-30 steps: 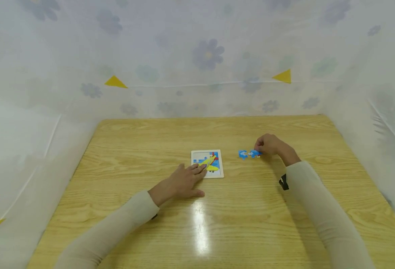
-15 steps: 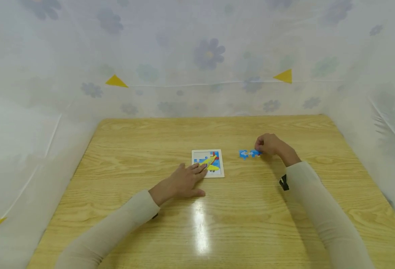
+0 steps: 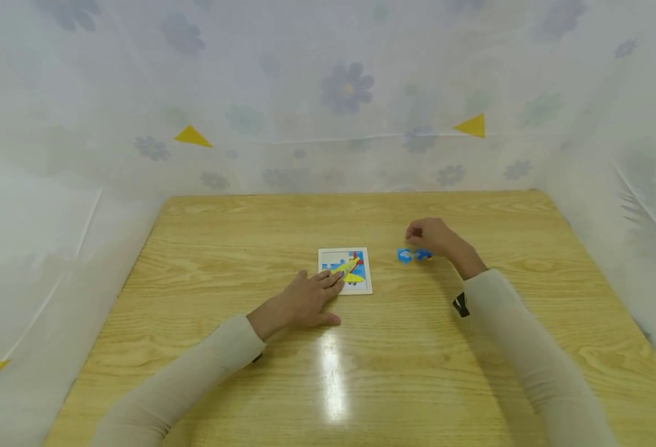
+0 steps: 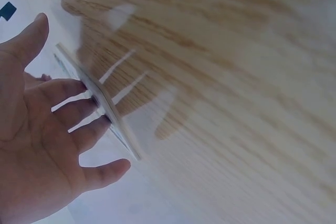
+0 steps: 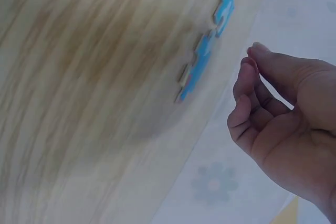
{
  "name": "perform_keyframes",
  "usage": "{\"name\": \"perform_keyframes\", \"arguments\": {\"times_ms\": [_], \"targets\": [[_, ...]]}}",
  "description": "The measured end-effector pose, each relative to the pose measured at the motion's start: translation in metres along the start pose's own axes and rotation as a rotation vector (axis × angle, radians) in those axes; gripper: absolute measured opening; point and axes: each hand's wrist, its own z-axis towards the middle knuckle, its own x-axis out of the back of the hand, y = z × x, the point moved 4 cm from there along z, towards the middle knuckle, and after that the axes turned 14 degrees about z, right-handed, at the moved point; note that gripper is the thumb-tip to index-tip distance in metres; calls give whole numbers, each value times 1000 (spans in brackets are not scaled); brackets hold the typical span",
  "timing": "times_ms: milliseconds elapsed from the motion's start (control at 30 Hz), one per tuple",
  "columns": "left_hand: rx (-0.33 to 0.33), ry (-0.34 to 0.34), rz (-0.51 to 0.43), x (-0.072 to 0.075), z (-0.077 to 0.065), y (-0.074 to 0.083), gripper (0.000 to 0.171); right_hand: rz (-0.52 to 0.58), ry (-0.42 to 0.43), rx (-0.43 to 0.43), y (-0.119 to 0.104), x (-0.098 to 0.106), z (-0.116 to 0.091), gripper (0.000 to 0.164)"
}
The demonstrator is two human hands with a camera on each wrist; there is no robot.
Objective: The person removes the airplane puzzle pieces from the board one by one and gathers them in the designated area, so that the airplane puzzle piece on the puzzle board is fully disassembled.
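Note:
In the head view, my left hand lies with its fingers extended over the lower left part of a white-framed jigsaw puzzle. The puzzle shows a yellow airplane on blue, with pale areas at its upper left. Fingertips touch the tray's edge in the left wrist view. My right hand hovers just above blue puzzle pieces, fingers curled. Seen from the right wrist, its thumb and index fingertips meet with nothing visible between them. The blue pieces lie close together on the table.
A wood-grain table carries everything. White flowered sheeting surrounds its back and sides, with yellow triangles on it. Light reflects off the table near the front.
My right hand has lifted off the right-hand blue piece and shifted left and slightly away from me. The blue pieces stay on the table. The left hand and puzzle have not moved.

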Motion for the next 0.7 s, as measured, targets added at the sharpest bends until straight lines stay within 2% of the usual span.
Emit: {"name": "perform_keyframes", "arguments": {"times_ms": [133, 367, 700], "targets": [[-4, 14, 9, -1, 0, 0, 79, 13, 18, 36, -12, -3, 2, 16], [-13, 22, 45, -3, 0, -1, 79, 51, 3, 31, -24, -15, 9, 17], [-15, 36, 20, -4, -4, -3, 76, 70, -34, 37, -35, -35, 20, 16]]}}
